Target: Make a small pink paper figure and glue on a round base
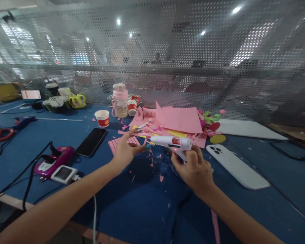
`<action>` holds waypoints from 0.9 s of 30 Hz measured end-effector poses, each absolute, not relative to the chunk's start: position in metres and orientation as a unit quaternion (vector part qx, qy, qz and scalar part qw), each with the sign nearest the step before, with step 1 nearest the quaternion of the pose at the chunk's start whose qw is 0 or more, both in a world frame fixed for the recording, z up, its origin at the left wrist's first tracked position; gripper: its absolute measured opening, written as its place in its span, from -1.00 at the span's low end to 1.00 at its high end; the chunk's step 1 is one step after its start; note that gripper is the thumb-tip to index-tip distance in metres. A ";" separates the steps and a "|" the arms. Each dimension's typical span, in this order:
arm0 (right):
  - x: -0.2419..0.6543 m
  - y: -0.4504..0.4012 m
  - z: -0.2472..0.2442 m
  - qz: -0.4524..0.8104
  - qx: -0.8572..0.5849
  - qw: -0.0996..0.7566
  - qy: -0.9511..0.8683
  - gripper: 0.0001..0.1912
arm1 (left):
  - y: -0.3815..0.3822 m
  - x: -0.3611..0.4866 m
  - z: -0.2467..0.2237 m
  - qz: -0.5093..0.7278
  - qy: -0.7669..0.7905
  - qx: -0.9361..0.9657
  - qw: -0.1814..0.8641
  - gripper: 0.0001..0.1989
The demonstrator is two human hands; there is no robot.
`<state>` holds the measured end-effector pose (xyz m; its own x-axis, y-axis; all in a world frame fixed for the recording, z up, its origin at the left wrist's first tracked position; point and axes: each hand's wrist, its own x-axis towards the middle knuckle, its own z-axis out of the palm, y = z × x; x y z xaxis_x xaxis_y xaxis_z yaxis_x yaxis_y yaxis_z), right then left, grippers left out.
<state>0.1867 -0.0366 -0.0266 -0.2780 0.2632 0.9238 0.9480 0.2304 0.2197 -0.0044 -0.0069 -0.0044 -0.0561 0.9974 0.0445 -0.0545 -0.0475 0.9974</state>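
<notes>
Right hand [197, 169] grips a glue gun [165, 140]; left hand [124, 149] spreads thumb from fingers. Scraps [161, 178] lie cut, one pink sheet [183, 119] apparently left.

Forearms [73, 194] reach forward, left grip [127, 147] spread, right grip [197, 168] curled.

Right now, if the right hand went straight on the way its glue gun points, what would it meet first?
Most likely the left hand: the glue gun points toward it, though one view leaves depth unclear.

No words or numbers legible, blurred yellow emblem [106, 122] on red-banded cup [102, 116]
</notes>
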 end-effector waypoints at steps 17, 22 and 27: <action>0.254 0.014 -0.056 -0.139 -0.745 0.306 -0.577 -0.68 | -0.010 -0.004 -0.001 0.553 0.465 0.532 0.441 -0.41; 0.248 0.017 -0.055 -0.199 -0.720 0.343 -0.570 -0.59 | -0.009 -0.005 -0.002 0.554 0.465 0.542 0.428 -0.43; 0.216 0.001 -0.029 -0.080 -0.618 0.486 -0.613 -0.58 | -0.009 -0.005 -0.004 0.558 0.449 0.548 0.432 -0.46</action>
<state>0.2165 0.0011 -0.0293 0.2366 0.6794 0.6945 0.8353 0.2229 -0.5026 -0.0050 -0.0091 -0.0036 -0.0262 0.9744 0.2235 0.0098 -0.2233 0.9747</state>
